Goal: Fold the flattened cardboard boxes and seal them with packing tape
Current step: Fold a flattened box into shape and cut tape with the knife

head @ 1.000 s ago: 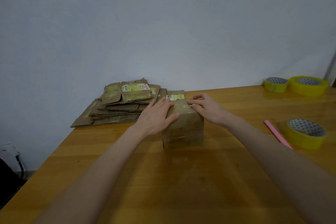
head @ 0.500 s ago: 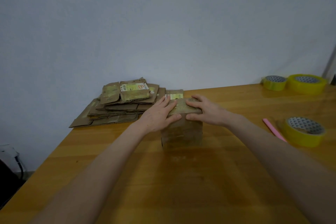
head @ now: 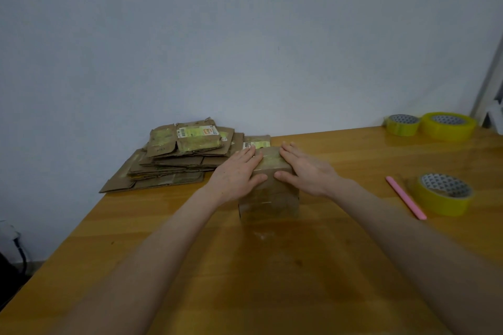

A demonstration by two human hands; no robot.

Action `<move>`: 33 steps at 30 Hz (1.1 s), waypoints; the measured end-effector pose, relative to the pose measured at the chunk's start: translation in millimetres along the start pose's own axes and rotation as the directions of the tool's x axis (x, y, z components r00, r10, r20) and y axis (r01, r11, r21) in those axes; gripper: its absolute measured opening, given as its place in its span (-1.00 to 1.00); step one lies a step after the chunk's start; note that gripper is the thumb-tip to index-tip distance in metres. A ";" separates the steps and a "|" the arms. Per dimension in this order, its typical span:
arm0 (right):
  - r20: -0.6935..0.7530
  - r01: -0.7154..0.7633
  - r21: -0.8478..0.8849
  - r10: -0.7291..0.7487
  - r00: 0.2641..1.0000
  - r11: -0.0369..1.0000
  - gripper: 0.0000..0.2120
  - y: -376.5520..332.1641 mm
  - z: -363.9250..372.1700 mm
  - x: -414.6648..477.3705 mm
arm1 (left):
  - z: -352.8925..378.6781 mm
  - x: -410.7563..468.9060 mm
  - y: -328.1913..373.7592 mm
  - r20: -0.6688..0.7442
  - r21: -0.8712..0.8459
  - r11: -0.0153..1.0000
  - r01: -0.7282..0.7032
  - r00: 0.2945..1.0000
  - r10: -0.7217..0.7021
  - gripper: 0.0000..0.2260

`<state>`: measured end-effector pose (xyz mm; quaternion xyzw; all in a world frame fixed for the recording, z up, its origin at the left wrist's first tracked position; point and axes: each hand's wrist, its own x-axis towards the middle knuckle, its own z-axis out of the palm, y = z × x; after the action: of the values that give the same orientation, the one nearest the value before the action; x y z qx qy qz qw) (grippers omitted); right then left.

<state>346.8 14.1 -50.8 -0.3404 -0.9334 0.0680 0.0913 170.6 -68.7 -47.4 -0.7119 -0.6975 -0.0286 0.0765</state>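
Observation:
A small brown cardboard box [head: 269, 198] stands folded in the middle of the wooden table, with shiny tape over its top and front. My left hand [head: 239, 171] lies flat on the left half of the top, fingers straight, thumb on the near edge. My right hand [head: 304, 168] presses flat on the right half in the same way. A strip of the taped top shows between the two hands. A pile of flattened cardboard boxes [head: 179, 155] lies at the back left of the table.
A yellow tape roll [head: 443, 193] sits on the right, with a pink stick-like tool [head: 405, 200] beside it. Two more yellow tape rolls [head: 402, 124] [head: 447, 125] stand at the back right corner. The wooden table [head: 245, 275] meets a plain wall behind.
Both hands have flattened on the box top and slid apart toward its sides; the right hand's fingers, bent over the far edge a second ago, now lie straight.

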 end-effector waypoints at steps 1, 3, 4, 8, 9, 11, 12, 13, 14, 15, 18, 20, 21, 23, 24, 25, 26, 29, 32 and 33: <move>0.009 -0.027 0.029 0.027 1.000 0.999 -0.27 0.6 -0.2 -0.7 | -0.3 -0.3 0.2 0.001 -0.003 1.000 0.000 1.000 0.000 -0.42; 0.019 -0.071 0.064 0.070 0.997 0.995 -0.25 1.0 -0.2 -1.7 | -1.0 0.3 0.7 0.006 -0.008 1.000 0.002 1.000 -0.002 -0.42; 0.021 -0.081 0.068 0.080 0.997 0.994 -0.25 0.4 -0.4 -1.8 | -1.4 0.8 0.7 0.008 -0.013 1.000 0.003 1.000 -0.003 -0.42; 0.044 -0.070 0.083 0.066 0.997 0.994 -0.26 -0.7 -1.8 -0.5 | -2.8 -0.8 2.2 0.023 -0.009 1.000 0.014 1.000 -0.014 -0.41; 0.053 -0.069 0.100 0.064 0.997 0.993 -0.25 -0.2 -3.0 -0.6 | -4.6 -1.3 3.1 0.030 -0.003 1.000 0.017 0.999 -0.017 -0.39; 0.047 -0.070 0.145 0.064 0.997 0.987 -0.24 0.5 -5.2 -1.7 | -10.2 -0.9 5.7 0.035 0.013 1.000 0.027 0.999 -0.028 -0.37; 0.031 -0.070 0.168 0.066 0.997 0.983 -0.20 0.5 -5.9 -2.4 | -13.2 -0.1 7.5 0.029 0.031 0.999 0.031 0.999 -0.032 -0.35; 0.018 -0.073 0.188 0.071 0.997 0.979 -0.15 0.0 -6.6 -3.2 | -15.9 1.2 9.1 0.021 0.056 0.998 0.032 0.999 -0.034 -0.34; 0.013 -0.076 0.202 0.075 0.997 0.976 -0.09 -0.6 -7.6 -4.0 | -18.6 2.5 10.7 0.016 0.083 0.996 0.034 0.999 -0.035 -0.32; 0.017 -0.077 0.210 0.075 0.997 0.975 -0.03 -1.3 -8.0 -4.9 | -20.6 3.2 11.9 0.016 0.102 0.994 0.041 0.999 -0.043 -0.30; 0.013 -0.083 0.252 0.082 0.997 0.964 0.09 -2.3 -8.9 -5.8 | -25.2 4.0 13.9 0.029 0.097 0.993 0.072 0.997 -0.075 -0.26; -0.001 -0.094 0.285 0.099 0.995 0.954 0.13 -2.2 -11.0 -4.6 | -26.9 4.9 15.3 0.030 0.081 0.994 0.077 0.996 -0.080 -0.26; -0.002 -0.104 0.288 0.109 0.994 0.952 0.15 -1.8 -11.8 -3.7 | -27.0 5.9 16.4 0.021 0.068 0.995 0.078 0.997 -0.079 -0.27; 0.004 -0.125 0.294 0.130 0.992 0.948 0.19 0.4 -13.4 -2.3 | -28.1 7.9 20.7 -0.013 0.018 0.997 0.080 0.997 -0.080 -0.32; 0.006 -0.137 0.300 0.142 0.990 0.944 0.21 2.6 -13.9 -1.9 | -29.1 9.3 24.1 -0.033 -0.005 0.997 0.077 0.996 -0.077 -0.35; 0.009 -0.148 0.301 0.152 0.988 0.942 0.23 5.9 -14.0 -1.9 | -30.2 11.2 28.6 -0.055 -0.017 0.997 0.070 0.996 -0.071 -0.37; 0.014 -0.156 0.296 0.159 0.987 0.942 0.23 9.8 -14.0 -3.1 | -31.6 13.7 34.5 -0.080 -0.020 0.998 0.057 0.995 -0.058 -0.39; 0.023 -0.192 0.278 0.193 0.981 0.941 0.10 24.6 -14.9 -11.0 | -34.0 26.5 56.3 -0.142 -0.019 1.000 0.013 0.990 -0.015 -0.45; -0.016 -0.273 0.229 0.284 0.959 0.934 -0.12 41.9 -18.1 -24.2 | -31.3 44.3 83.0 -0.141 -0.010 1.000 -0.023 0.990 0.022 -0.47; -0.049 -0.315 0.194 0.330 0.943 0.929 -0.21 49.4 -18.6 -28.6 | -29.6 50.7 93.7 -0.154 -0.005 0.999 -0.048 0.987 0.046 -0.49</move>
<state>403.1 34.3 -45.5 -0.4819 -0.8499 0.1541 0.1473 267.3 -24.4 -17.2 -0.7242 -0.6723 -0.0847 0.1275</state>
